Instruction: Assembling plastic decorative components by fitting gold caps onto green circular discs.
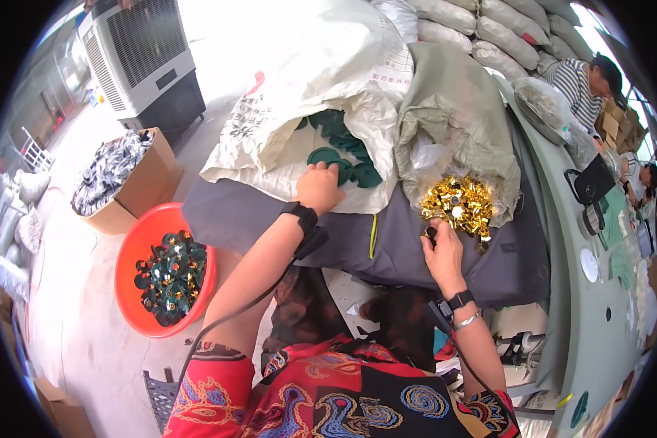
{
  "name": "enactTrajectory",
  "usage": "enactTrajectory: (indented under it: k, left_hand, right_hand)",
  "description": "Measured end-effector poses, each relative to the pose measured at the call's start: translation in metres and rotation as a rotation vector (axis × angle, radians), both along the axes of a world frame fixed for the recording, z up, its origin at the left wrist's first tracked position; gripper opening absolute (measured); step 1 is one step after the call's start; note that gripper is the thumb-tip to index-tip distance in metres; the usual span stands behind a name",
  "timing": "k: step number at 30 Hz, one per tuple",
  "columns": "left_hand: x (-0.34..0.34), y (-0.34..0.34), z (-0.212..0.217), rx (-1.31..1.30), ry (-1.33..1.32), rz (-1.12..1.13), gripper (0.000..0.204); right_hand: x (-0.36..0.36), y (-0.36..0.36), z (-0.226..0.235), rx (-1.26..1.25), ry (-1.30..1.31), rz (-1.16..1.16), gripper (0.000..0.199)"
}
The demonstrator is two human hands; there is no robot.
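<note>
Biggest thing first: the worktop draped in dark grey cloth [383, 244] runs across the middle, and on its far left side sprawls a large white woven sack [299, 80], mouth gaping toward the near side. Right beside it sits a grey-green woven sack [452, 84], also open at the near end. Over to the left of the worktop, there's a round orange-red plastic basin [126, 274], and in it a heap of dark green pieces with gold bits among them [169, 274]. Back to the right: a glittering pile of gold metallic pieces [456, 208] at the mouth of the grey-green sack, and, inside the white sack's opening, a loose cluster of thin, rounded dark green discs [330, 157].

So, the step in hand? Looks like picking, parts taken from both sides. The next move, I'd judge, calls for separating one disc cleanly from its overlapping neighbours while the right-hand grip stays steady.

Now the hands! The left hand [320, 188] is at the white sack's mouth, fingers bent narrowly over a disc and touching it; whether it's pinched, I can't tell. The right hand [444, 252], at the near edge of the gold pile, is nearly closed, thumb and fingers around a small dark piece [431, 233], its exact shape hidden.
</note>
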State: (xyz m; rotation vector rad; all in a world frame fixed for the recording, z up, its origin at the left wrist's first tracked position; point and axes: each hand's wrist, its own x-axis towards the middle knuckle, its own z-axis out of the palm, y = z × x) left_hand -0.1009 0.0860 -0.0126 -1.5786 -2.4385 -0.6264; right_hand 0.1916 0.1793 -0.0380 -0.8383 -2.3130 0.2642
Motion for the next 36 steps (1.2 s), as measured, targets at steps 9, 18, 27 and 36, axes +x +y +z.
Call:
enactTrajectory:
  k: [9,18,27,36]
  left_hand:
    - [0.013,-0.037,-0.006,0.342,-0.427,-0.003,0.013]
    - [0.104,-0.045,-0.022,0.239,-1.33,-0.228,0.016]
    - [0.107,-0.046,-0.027,0.337,-1.283,-0.251,0.012]
    - [0.108,-0.049,-0.028,0.369,-1.249,-0.279,0.011]
  right_hand:
    - [0.004,0.002,0.005,-0.1,0.101,0.162,0.027]
    - [0.003,-0.011,0.008,-0.135,0.108,0.206,0.029]
    - [-0.021,-0.041,0.029,-0.154,0.125,0.351,0.03]
    - [-0.043,-0.042,0.028,-0.101,0.009,0.419,0.031]
